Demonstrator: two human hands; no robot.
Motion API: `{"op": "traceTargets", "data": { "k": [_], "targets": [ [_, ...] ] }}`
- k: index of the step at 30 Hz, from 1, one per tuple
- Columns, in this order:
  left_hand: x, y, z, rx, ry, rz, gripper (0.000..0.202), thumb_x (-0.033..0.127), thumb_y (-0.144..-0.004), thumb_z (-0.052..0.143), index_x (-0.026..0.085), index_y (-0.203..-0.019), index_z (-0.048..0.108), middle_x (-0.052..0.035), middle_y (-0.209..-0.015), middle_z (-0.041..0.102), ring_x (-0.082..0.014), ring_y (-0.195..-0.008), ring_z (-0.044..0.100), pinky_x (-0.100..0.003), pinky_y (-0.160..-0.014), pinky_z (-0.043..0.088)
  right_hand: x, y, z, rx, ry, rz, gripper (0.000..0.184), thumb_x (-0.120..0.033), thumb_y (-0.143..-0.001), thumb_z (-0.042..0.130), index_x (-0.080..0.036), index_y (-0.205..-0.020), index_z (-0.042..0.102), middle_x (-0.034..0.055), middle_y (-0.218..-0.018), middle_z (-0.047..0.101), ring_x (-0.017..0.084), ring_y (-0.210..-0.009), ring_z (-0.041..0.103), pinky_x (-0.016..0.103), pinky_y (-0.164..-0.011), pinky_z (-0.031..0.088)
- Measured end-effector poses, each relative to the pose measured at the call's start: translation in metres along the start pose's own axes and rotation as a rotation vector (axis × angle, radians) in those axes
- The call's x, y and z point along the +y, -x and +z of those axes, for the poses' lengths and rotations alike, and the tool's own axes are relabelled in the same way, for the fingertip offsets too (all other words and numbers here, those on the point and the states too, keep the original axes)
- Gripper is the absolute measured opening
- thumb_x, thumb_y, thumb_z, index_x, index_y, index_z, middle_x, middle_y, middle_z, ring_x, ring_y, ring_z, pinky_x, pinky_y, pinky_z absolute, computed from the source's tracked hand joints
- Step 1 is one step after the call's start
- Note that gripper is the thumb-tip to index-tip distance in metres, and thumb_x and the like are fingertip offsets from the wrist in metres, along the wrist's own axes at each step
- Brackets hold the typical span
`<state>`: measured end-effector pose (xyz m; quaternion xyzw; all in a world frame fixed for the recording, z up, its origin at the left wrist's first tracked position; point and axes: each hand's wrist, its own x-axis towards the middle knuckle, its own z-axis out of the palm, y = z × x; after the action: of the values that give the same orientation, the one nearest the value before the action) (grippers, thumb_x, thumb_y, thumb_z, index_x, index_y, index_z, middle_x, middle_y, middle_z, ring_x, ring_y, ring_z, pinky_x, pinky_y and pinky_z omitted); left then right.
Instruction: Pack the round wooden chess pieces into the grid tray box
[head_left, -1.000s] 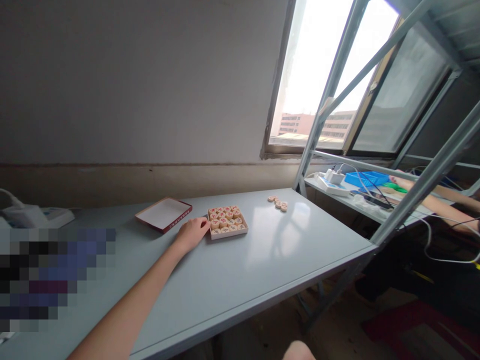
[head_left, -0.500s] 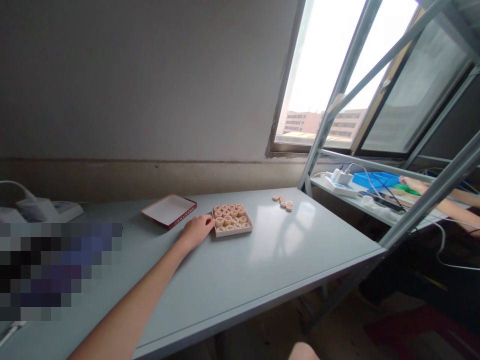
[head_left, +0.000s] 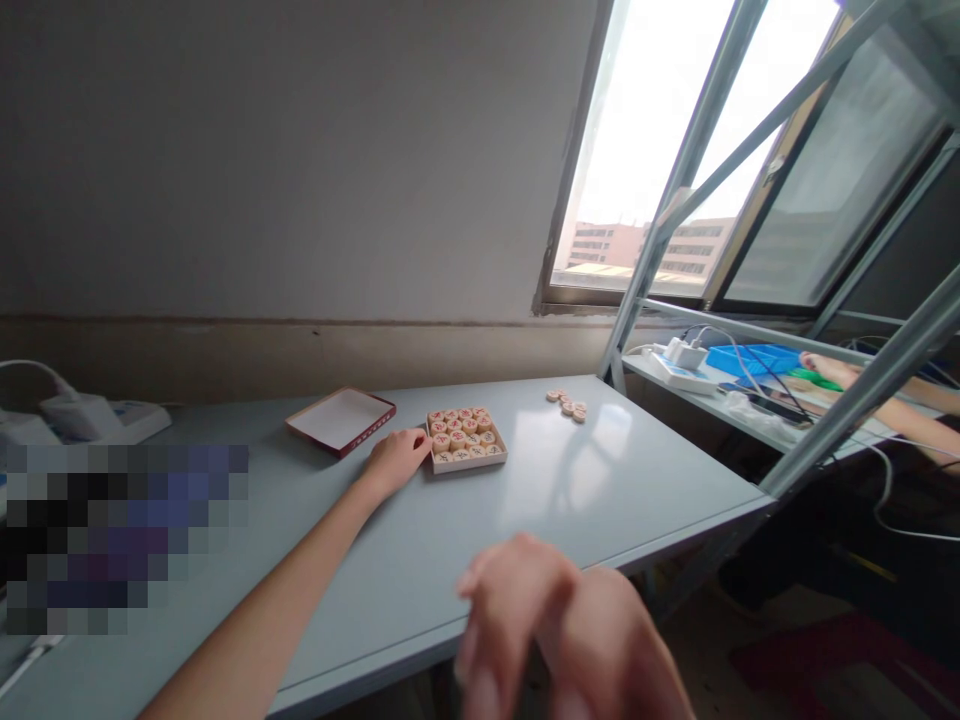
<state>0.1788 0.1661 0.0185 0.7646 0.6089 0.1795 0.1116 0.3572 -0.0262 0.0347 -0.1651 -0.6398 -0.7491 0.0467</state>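
An open shallow box (head_left: pixel 471 461) of Chinese chess pieces (head_left: pixel 459 438) stands on the table, the round wooden pieces packed in rows with red and dark characters. My left hand (head_left: pixel 394 462) rests at the box's left side, its curled fingers gripping the wall there. The box lid (head_left: pixel 341 418), dark red outside and white inside, lies upturned behind and left of that hand. Close to the camera, over the table's front edge, my right hand (head_left: pixel 555 620) is blurred; its fingers look bent, but whether they hold anything does not show.
Several loose chess pieces (head_left: pixel 568 407) lie near the far right of the grey table (head_left: pixel 600 490). Power strips and cables are at the far left, beside a pixelated patch. Past a metal frame (head_left: pixel 652 250), another person's arm (head_left: pixel 892 400) reaches over a neighbouring table with a blue tray (head_left: pixel 754 359).
My right hand has risen into view from the bottom edge, where only a small part of it showed. The left hand keeps its place at the box.
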Motion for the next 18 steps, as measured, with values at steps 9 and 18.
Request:
{"op": "traceTargets", "data": {
  "k": [9, 18],
  "targets": [
    [0.001, 0.000, -0.001, -0.008, 0.011, -0.003, 0.031, 0.032, -0.083, 0.034, 0.018, -0.070, 0.059, -0.0058, -0.075, 0.065, -0.0163, -0.071, 0.057, -0.023, -0.056, 0.030, -0.001, -0.008, 0.213, -0.147, -1.743, 1.397, 0.022, -0.034, -0.065, 0.067, -0.017, -0.078, 0.060, 0.0016, -0.069, 0.064, 0.014, -0.067, 0.060, 0.024, -0.062, 0.045],
    [-0.002, -0.001, 0.002, 0.018, 0.037, -0.002, 0.030, 0.030, -0.082, 0.035, 0.018, -0.068, 0.058, -0.0052, -0.071, 0.064, -0.0159, -0.068, 0.056, -0.023, -0.057, 0.029, -0.029, 0.077, 0.296, -0.757, -1.013, 1.591, 0.025, -0.018, -0.079, 0.045, -0.013, -0.095, 0.063, 0.0134, -0.099, 0.063, 0.025, -0.102, 0.048, 0.045, -0.091, 0.025]
  ]
}}
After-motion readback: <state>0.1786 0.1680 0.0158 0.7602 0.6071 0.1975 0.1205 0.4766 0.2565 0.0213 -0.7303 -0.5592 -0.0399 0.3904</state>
